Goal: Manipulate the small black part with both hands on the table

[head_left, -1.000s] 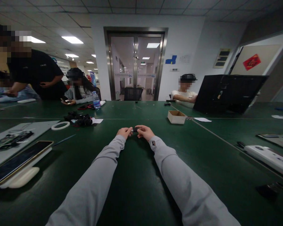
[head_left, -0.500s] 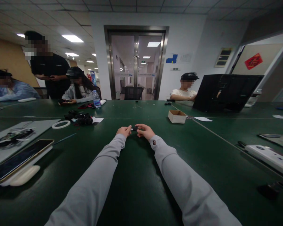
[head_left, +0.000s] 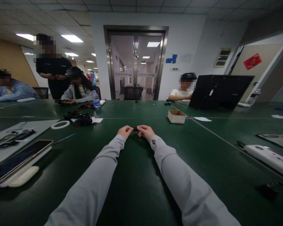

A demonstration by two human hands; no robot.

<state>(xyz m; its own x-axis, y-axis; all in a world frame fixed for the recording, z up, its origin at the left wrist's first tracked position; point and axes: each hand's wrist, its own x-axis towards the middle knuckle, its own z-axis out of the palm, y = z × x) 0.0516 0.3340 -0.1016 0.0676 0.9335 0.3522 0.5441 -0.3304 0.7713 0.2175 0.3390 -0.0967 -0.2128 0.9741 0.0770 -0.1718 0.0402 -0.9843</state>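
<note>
Both my arms in grey sleeves stretch out over a dark green table (head_left: pixel 136 188). My left hand (head_left: pixel 124 131) and my right hand (head_left: pixel 145 131) meet at the middle of the table and pinch a small black object (head_left: pixel 135 128) between their fingertips, one hand at each end. The object is too small to make out in detail. It sits just above the tabletop.
A small cardboard box (head_left: pixel 176 116) and a paper slip lie right of my hands. A white ring (head_left: pixel 60 125), black gear (head_left: pixel 81 119) and a water bottle (head_left: pixel 96 100) lie to the left. A phone on a white stand (head_left: pixel 16 163) is near left. Several people sit or stand at the far side.
My hands stay together on the small black object, fingers shifting slightly. The standing person at far left has straightened up and moved right. The black panel at right has shifted left.
</note>
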